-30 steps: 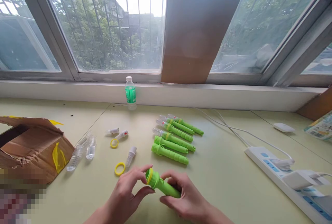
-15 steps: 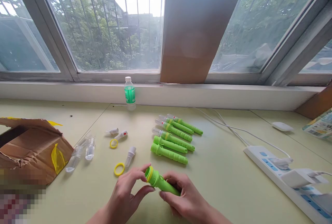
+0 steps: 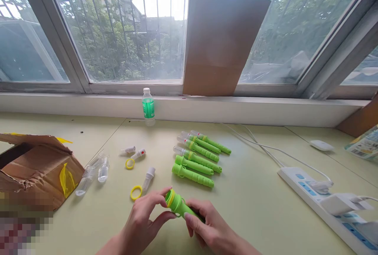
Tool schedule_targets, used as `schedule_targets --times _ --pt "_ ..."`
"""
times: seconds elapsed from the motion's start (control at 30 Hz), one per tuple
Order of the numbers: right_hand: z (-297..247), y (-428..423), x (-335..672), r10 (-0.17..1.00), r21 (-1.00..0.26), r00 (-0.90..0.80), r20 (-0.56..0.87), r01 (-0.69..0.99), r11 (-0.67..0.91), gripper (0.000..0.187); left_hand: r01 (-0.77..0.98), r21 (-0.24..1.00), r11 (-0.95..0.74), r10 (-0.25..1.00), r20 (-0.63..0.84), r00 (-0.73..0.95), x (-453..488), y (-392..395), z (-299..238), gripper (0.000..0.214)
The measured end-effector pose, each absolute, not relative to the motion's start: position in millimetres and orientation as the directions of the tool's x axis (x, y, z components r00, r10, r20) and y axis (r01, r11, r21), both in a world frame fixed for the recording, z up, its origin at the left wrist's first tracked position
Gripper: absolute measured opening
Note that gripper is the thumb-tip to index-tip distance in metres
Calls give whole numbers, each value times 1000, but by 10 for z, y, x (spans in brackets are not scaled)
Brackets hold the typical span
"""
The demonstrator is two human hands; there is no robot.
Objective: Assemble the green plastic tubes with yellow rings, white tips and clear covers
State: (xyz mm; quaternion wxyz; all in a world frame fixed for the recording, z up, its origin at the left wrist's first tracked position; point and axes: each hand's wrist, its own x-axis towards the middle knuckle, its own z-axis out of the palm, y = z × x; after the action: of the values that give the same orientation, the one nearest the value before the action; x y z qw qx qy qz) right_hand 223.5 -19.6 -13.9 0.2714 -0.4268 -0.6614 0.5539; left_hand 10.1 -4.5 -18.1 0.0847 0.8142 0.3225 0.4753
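My right hand (image 3: 208, 221) is wrapped round a green plastic handle tube (image 3: 180, 206), tilted with its threaded open mouth up and to the left. A yellow ring (image 3: 170, 198) sits round that mouth. The fingers and thumb of my left hand (image 3: 149, 215) hold the mouth end from both sides, at the ring. Beyond my hands, several more green handle tubes (image 3: 193, 175) lie side by side, some with clear tips. Left of them are a loose yellow ring (image 3: 136, 193), a smaller yellow ring (image 3: 130, 163) and white-capped clear pieces (image 3: 148, 178).
Clear ribbed tubes (image 3: 102, 168) lie beside an open cardboard box (image 3: 38, 172) on the left. A bottle (image 3: 148, 107) stands by the window wall. On the right, a power strip (image 3: 313, 200) has plugs and white cables (image 3: 262, 145). A white device (image 3: 321, 145) lies behind it.
My right thumb and fingers have shifted slightly on the green handle tube. My left hand stays at its mouth, and the yellow ring remains round it.
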Motion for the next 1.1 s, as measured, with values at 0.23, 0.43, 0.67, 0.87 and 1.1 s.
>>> schedule_targets --times 0.23,0.43,0.67,0.87,1.1 --pt "-98 -168 2232 868 -974 -470 -161 218 -63 19 444 418 -793 579 742 337 118 -68 -196 17" --pt "-130 -152 2224 884 -985 -448 -134 157 -70 13 456 413 -788 580 747 326 122 -48 -201 17" --pt "-118 -190 2214 871 -988 -477 -120 140 -60 19 459 428 -779 597 729 334 105 -50 -196 24" --pt "-130 -155 2220 832 -992 -542 -118 98 -77 37 457 428 -780 593 739 320 110 -47 -196 16" --pt "-159 -141 2255 823 -988 -553 -133 135 -68 37 475 396 -786 567 768 298 129 -52 -197 14"
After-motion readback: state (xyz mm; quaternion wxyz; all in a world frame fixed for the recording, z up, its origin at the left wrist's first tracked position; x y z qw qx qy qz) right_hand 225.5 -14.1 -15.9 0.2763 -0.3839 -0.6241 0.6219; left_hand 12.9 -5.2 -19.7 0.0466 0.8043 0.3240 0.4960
